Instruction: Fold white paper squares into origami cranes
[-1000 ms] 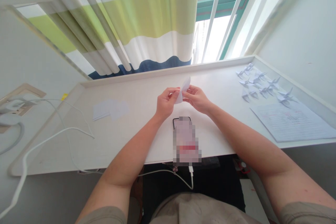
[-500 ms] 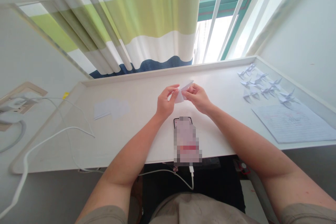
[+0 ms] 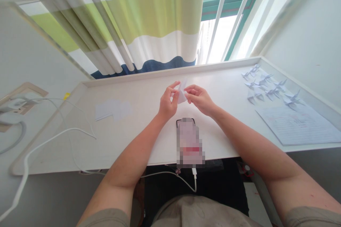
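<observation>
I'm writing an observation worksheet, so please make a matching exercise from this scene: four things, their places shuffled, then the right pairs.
Things
1. Held paper
2. Phone
3. Folded paper figures
4. Flat paper pieces

Places
A. Left part of the desk
B. Between the left hand and right hand
C. Right part of the desk
D. Middle of the desk's near edge

Pairs: 1-B, 2-D, 3-C, 4-A

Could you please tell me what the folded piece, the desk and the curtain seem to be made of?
Folded piece: likely thin paper, matte white, with flat, angular faces. Desk: perhaps laminate or painted wood, smooth, faintly glossy. Curtain: apparently fabric, matte, hanging in soft folds.
</observation>
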### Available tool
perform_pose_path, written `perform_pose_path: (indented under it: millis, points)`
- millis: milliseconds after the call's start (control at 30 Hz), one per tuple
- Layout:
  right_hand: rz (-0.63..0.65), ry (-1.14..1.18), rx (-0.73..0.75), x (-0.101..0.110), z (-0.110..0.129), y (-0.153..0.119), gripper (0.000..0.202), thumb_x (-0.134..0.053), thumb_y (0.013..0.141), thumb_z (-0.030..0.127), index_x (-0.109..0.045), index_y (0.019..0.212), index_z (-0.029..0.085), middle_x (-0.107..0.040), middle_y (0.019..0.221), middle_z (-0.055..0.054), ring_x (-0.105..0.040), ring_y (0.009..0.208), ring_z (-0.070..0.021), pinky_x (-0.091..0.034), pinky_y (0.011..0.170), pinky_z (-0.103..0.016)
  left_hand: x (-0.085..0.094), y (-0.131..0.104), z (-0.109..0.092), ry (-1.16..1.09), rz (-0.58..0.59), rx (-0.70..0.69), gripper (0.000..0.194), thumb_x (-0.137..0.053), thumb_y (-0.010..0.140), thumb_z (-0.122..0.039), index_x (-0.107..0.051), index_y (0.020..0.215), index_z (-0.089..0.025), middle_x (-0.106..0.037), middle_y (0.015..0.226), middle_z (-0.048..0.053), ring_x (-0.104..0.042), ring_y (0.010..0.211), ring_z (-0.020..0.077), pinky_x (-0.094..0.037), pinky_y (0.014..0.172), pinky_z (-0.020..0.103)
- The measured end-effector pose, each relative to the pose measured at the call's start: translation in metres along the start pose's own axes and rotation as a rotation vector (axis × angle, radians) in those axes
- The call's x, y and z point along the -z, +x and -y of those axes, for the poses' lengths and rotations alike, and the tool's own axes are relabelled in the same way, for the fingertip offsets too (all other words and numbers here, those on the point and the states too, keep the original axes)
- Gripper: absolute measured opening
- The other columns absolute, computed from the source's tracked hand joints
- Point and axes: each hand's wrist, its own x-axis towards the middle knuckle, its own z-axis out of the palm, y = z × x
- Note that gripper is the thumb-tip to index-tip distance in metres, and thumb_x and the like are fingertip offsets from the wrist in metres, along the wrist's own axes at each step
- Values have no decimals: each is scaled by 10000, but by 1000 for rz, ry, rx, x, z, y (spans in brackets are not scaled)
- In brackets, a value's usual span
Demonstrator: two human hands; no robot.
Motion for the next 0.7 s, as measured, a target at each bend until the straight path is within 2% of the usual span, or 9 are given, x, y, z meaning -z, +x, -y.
perform_pose_path:
  millis: [133,233,367,533,700]
  points:
    - [30,55,-27,1,2,-1,442,-945,724,407,-700,1065,271,-729,998,11,-506,627,-92,-463,611,-301,-3,1,8,-115,-11,46,344,-580,1058,-581,-588,1076,-237,-577,1569,149,-568,1492,321,-541,1141,539]
    - [48,116,-53,1,6,-2,510,-953,682,332,-662,1099,290,-725,1073,6,-541,659,-104,-439,560,-281,-5,2,10,-185,16,47,356,-597,1044,-598,-590,1071,-243,-558,1564,133,-622,1430,323,-549,1130,553]
    - [82,169,-73,-1,10,-3,606,-931,662,282,-635,1191,309,-725,1204,-16,-589,725,-131,-431,532,-275,-2,2,4,-130,58,9,359,-581,1049,-602,-614,1061,-245,-572,1537,136,-638,1371,300,-583,1074,525]
    - [74,174,-76,-2,10,-3,635,-913,673,272,-594,1220,316,-733,1161,-12,-599,727,-145,-455,550,-291,3,3,-2,1,53,-23,342,-562,1063,-582,-644,1054,-250,-615,1517,140,-610,1324,283,-592,1020,494]
    - [17,178,-66,1,7,-1,580,-916,697,305,-532,1131,323,-736,973,40,-597,680,-147,-454,553,-289,2,3,1,-24,60,35,356,-548,1062,-603,-648,1079,-261,-604,1541,140,-574,1404,291,-586,1024,486]
